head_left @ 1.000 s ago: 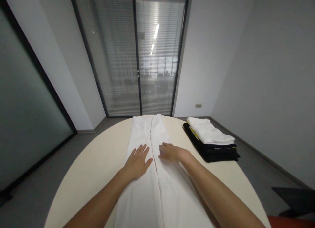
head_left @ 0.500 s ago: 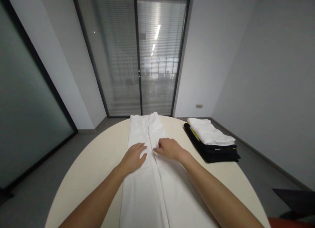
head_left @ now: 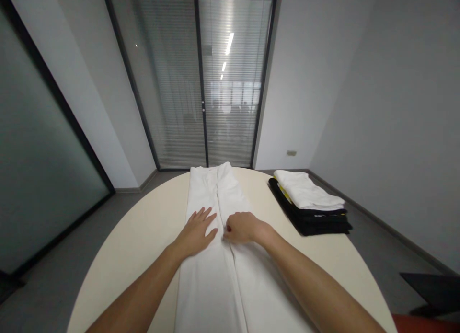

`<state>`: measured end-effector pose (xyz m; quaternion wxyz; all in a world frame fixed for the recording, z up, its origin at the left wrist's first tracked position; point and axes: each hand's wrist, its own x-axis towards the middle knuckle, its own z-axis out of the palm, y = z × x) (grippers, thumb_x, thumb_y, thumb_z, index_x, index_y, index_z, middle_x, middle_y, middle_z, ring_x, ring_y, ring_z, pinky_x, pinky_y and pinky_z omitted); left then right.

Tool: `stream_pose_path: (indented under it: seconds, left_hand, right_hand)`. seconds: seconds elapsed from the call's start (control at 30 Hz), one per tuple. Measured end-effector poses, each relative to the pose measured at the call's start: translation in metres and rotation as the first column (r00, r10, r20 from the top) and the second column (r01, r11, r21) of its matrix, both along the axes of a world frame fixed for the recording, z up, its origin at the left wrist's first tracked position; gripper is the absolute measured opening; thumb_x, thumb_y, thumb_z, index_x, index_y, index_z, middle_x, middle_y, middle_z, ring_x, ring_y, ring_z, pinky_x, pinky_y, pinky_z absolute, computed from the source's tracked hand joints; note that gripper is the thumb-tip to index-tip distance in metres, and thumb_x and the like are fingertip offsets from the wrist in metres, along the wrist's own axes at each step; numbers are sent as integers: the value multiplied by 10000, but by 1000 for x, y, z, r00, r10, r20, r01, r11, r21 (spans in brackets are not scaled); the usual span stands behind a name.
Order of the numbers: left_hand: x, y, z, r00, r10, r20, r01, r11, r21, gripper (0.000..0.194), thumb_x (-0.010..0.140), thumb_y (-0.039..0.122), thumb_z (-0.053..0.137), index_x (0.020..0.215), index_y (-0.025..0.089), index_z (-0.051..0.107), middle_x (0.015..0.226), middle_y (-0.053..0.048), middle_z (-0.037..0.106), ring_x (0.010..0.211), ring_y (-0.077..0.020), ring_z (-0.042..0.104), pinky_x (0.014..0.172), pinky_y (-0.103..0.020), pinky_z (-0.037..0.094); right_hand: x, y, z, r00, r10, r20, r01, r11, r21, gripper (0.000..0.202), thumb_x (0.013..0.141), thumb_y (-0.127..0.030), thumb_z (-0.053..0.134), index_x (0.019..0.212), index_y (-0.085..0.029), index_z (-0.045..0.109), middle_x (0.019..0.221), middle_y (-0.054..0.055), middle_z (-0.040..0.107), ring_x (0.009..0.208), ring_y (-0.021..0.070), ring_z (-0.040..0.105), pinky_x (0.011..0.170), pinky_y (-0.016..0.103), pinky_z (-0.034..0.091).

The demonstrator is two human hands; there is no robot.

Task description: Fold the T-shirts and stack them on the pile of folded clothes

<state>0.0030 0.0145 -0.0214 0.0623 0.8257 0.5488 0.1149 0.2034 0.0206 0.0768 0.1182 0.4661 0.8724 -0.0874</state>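
Observation:
A long white garment (head_left: 206, 285) lies stretched away from me over the table, with two edges meeting in a line down its middle. My left hand (head_left: 196, 235) rests flat on its left half, fingers spread and thumb pointing toward the middle line. On the other side of that line, my right hand (head_left: 242, 227) is closed, with thumb and curled fingers pinching at the edge of the right half. The fingertips are partly hidden, so the exact bit of cloth between them is hard to see.
The round cream table (head_left: 143, 218) carries a stack at the right: folded white cloth (head_left: 307, 191) over folded black clothes (head_left: 323, 225), with some yellow showing between. Glass doors with blinds (head_left: 176, 84) stand beyond the table. A dark object (head_left: 431, 290) is at the lower right.
My right hand has come slightly nearer to me along the middle line and its fingers have curled in more. My left hand has stayed nearly in place, its fingers spreading wider.

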Motion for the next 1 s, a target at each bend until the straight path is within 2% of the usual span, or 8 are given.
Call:
stream_pose_path:
  seconds: [0.13, 0.27, 0.37, 0.43, 0.57, 0.67, 0.93, 1.0]
  left_hand:
    - [0, 1, -2, 1000, -1, -12, 1, 1000, 0, 578, 995, 512, 363, 1500, 233, 409, 1629, -74, 259, 1515, -279, 178, 1220, -502, 169]
    - [-2, 1, -3, 1000, -4, -12, 4, 1000, 4, 582, 997, 515, 363, 1505, 234, 403, 1631, -77, 256, 1518, -276, 168, 1222, -494, 165]
    - [-2, 1, -3, 1000, -4, -13, 4, 1000, 4, 581, 998, 515, 362, 1506, 236, 402, 1632, -75, 254, 1517, -275, 171, 1223, -491, 158]
    - [-1, 0, -2, 1000, 0, -16, 0, 1000, 1, 583, 998, 514, 359, 1505, 231, 404, 1633, -74, 253, 1517, -275, 171, 1223, -489, 161]
    - [1, -2, 4, 1000, 6, -20, -6, 1000, -9, 586, 992, 503, 372, 1505, 221, 406, 1634, -77, 246, 1518, -278, 167, 1224, -494, 159]
    - [3, -5, 8, 1000, -4, -28, 3, 1000, -24, 614, 973, 520, 406, 1508, 218, 400, 1636, -82, 233, 1519, -289, 152, 1225, -502, 152]
    - [4, -4, 5, 999, -5, -43, 4, 1000, -15, 620, 981, 533, 376, 1520, 227, 381, 1640, -70, 225, 1523, -282, 136, 1227, -501, 145]
    - [3, -3, 4, 999, -6, -46, 5, 1000, -13, 622, 982, 535, 375, 1524, 231, 375, 1641, -68, 222, 1522, -282, 141, 1228, -498, 147]
  right_hand:
    - [-3, -4, -3, 998, -7, 62, 9, 999, -33, 452, 820, -460, 559, 1019, -107, 760, 979, 207, 749, 948, 351, 718, 745, 389, 539]
    - [-1, -6, 3, 997, 14, 77, -10, 999, -50, 436, 806, -438, 580, 1007, -96, 761, 965, 208, 750, 917, 355, 722, 708, 378, 529]
    - [3, -6, 11, 1000, 26, 5, -26, 998, -55, 386, 836, -411, 539, 932, -118, 770, 923, 172, 759, 871, 324, 726, 671, 350, 509]
    - [4, -7, 15, 1000, 26, 5, -25, 991, -128, 370, 845, -416, 530, 835, -134, 769, 847, 132, 762, 805, 286, 726, 654, 327, 494]
    - [0, -12, 19, 991, 16, 132, 32, 933, -359, 350, 797, -447, 618, 693, -134, 737, 739, 73, 746, 704, 216, 707, 668, 287, 486]
    - [-3, -17, 20, 988, 35, 154, 31, 915, -403, 255, 774, -329, 623, 660, -123, 722, 743, 67, 742, 708, 195, 705, 659, 260, 484]
    - [1, -11, 13, 999, 48, -14, -48, 833, -552, 282, 827, -262, 590, 591, -129, 671, 683, 35, 712, 685, 153, 689, 702, 228, 488]
    - [0, -9, 10, 999, 31, -19, -36, 819, -572, 310, 835, -297, 614, 577, -130, 661, 657, 28, 699, 664, 147, 680, 718, 232, 490]
